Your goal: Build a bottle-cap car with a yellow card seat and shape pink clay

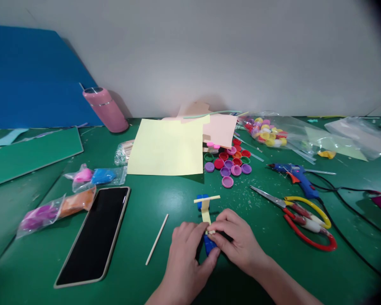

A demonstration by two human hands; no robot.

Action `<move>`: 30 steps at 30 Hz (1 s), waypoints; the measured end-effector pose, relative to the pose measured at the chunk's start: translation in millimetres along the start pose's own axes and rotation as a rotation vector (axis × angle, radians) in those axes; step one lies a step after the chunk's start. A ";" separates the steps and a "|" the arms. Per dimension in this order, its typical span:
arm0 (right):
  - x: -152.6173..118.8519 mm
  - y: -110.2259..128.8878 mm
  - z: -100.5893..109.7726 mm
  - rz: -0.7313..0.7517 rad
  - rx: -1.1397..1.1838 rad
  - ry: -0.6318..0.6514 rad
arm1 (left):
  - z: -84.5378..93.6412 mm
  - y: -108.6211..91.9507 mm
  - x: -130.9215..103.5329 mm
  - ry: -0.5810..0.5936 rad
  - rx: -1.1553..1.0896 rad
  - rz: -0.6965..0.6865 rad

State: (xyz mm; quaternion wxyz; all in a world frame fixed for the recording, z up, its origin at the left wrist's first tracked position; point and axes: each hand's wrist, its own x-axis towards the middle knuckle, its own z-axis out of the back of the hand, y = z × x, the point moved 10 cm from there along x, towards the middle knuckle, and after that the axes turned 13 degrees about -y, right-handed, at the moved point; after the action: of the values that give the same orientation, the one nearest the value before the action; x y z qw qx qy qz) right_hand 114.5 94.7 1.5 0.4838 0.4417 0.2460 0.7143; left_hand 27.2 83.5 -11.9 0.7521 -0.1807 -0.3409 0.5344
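A small craft piece lies in front of me: a pale yellow paper strip [205, 215] with a blue piece at either end. Across the far blue piece [203, 202] rests a thin pale stick [207, 199]. My left hand [186, 250] closes round the near blue piece [209, 245], thumb and fingers on its left side. My right hand [236, 241] pinches a small pale bit [211, 232] just above that piece; its exact kind is partly hidden by the fingertips. Another pale stick [157, 239] lies apart, left of my left hand.
A phone [93, 237] lies left, near bagged clay [104, 175]. Yellow paper [167, 148], loose bottle caps [227, 182] and a pink tumbler [106, 110] are farther back. Scissors [305, 220] and a glue gun [300, 178] with its cord lie right.
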 end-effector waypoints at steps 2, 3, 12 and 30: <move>0.0 -0.4 -0.3 -0.004 0.001 0.000 | 0.1 -0.4 -0.7 -0.001 -0.004 -0.004; -0.1 -0.5 -0.7 -0.004 0.002 0.003 | 0.2 -0.6 -1.0 -0.003 -0.006 -0.007; -0.7 0.2 -0.8 -0.002 0.012 0.008 | -0.8 0.6 -0.3 -0.002 -0.005 0.003; -3.4 -1.5 -1.7 -0.008 0.039 0.027 | 0.5 -0.3 -2.5 -0.004 -0.016 -0.012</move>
State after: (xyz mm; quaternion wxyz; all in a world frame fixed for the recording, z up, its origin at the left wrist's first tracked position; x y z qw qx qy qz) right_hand 114.2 92.4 -1.9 0.4747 0.4402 0.2683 0.7134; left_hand 26.6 81.0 -12.2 0.7531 -0.1838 -0.3475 0.5276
